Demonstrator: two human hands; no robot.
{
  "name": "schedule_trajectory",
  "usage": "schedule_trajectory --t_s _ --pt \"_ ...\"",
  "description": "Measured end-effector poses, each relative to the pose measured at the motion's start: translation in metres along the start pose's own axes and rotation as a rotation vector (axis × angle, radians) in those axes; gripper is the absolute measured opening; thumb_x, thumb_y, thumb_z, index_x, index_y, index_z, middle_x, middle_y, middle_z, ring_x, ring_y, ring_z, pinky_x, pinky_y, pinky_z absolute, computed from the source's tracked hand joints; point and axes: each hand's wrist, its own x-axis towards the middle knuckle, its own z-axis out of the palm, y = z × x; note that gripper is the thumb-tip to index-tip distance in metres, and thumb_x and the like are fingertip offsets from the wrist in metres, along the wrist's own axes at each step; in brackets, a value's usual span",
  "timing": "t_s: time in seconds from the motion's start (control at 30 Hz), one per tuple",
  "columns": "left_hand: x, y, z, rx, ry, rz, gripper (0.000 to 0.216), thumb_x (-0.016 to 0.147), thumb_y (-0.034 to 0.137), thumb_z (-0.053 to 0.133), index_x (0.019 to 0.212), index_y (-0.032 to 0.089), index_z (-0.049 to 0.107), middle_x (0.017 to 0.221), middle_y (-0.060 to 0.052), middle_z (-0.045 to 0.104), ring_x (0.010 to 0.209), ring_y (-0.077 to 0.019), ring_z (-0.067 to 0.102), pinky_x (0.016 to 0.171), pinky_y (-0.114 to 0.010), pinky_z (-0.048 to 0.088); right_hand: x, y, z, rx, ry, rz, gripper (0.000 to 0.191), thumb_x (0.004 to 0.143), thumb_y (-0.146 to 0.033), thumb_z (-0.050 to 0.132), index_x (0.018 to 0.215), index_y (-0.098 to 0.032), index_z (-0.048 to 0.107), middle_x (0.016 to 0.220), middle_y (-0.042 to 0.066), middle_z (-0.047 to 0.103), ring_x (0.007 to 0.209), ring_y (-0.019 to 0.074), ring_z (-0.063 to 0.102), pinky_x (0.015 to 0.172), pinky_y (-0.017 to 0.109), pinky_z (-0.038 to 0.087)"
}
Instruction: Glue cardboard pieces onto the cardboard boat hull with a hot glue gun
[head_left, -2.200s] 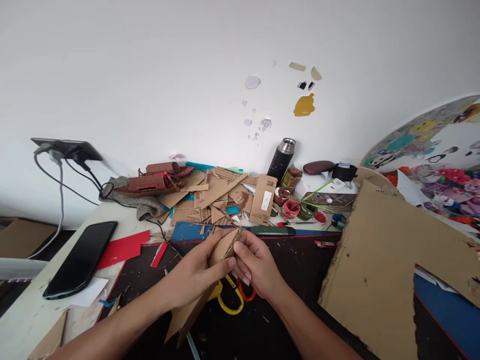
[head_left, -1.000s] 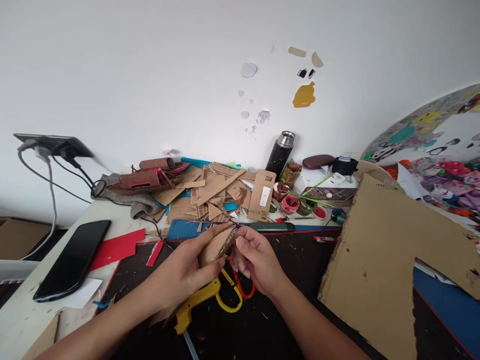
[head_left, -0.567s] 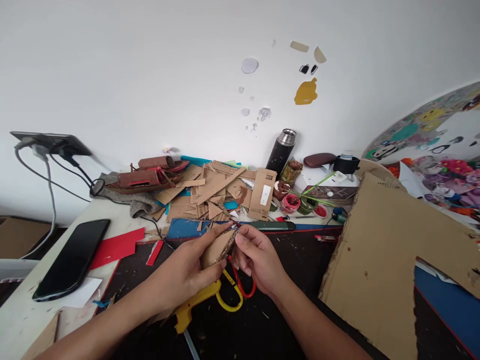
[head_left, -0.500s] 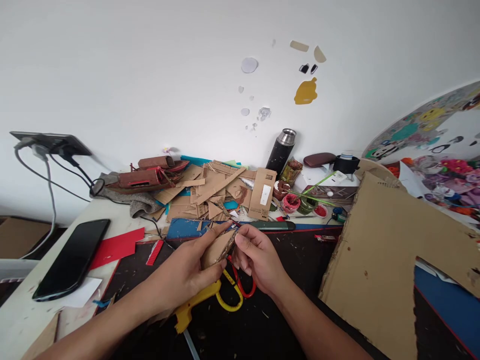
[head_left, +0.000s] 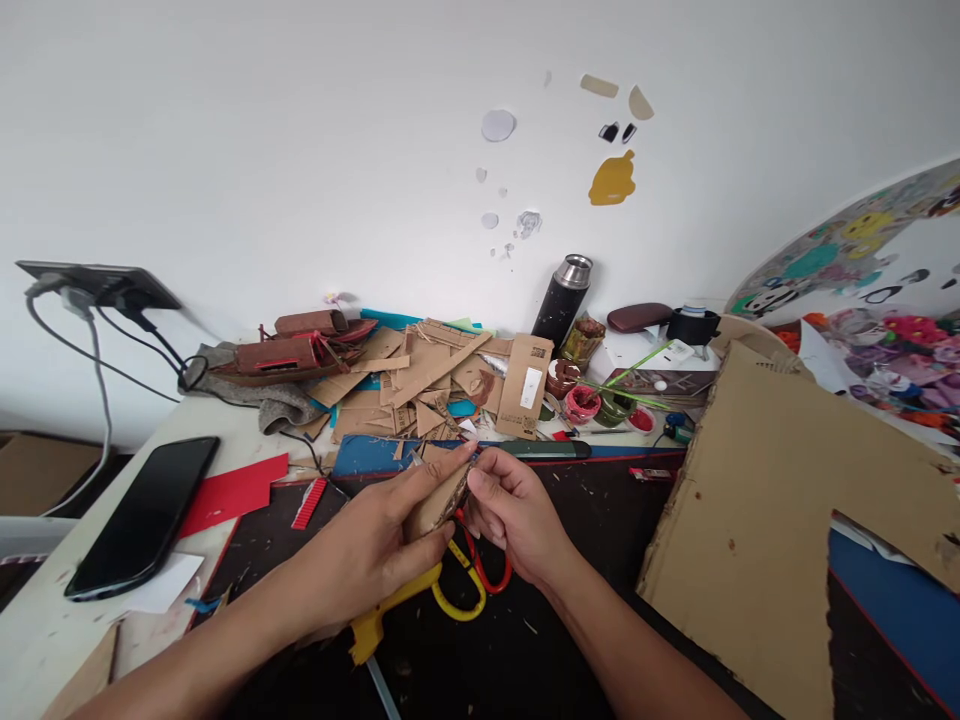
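Head view: left hand (head_left: 375, 545) cupped around a cardboard piece (head_left: 436, 500), right hand (head_left: 517, 520) in a fingertip pinch on its edge.

White wall (head_left: 300, 120) behind a cluttered, seemingly white desk (head_left: 45, 640).

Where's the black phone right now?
In the head view, the black phone lies far left on the pale desk, on a white paper, just left of the red card sheet.

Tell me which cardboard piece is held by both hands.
The small piece gripped between left hand and right hand; the large sheet at right and the scrap pile by the wall lie untouched.
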Motion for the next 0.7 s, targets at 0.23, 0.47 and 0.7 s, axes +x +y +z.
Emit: schedule_trajectory --t_s 0.23,0.47,0.7 --pt "0.0017 -0.0019 0.0036 0.003 0.022 0.039 0.074 0.103 0.028 0.058 0.173 0.03 0.037 0.153 -0.009 0.069 0.132 -0.0277 0.07 0.113 -0.041 0.055 0.0 0.0015 0.0015 0.041 0.002 0.009 0.043 0.092 -0.052 0.086 0.08 -0.022 0.058 0.042 -0.015 0.043 0.035 0.0054 0.026 0.047 0.02 0.037" --pt "0.0003 -0.0065 0.0068 -0.058 0.024 0.012 0.074 0.102 0.027 0.06 0.172 0.029 0.038 0.148 -0.008 0.072 0.134 -0.0278 0.068 0.114 -0.041 0.054 0.0006 0.0023 0.0032 0.059 0.018 0.02 0.043 0.092 -0.053 0.086 0.081 -0.022 0.058 0.041 -0.015 0.042 0.035 0.0055 0.025 0.048 0.02 0.038" --pt "0.0009 -0.007 0.0084 -0.102 0.011 -0.013 0.07 0.103 0.028 0.061 0.17 0.029 0.042 0.157 -0.009 0.067 0.136 -0.0279 0.067 0.115 -0.041 0.054 0.0001 0.0019 0.0044 0.085 0.016 0.02 0.041 0.093 -0.051 0.086 0.082 -0.022 0.059 0.042 -0.015 0.042 0.035 0.0053 0.024 0.048 0.02 0.039"
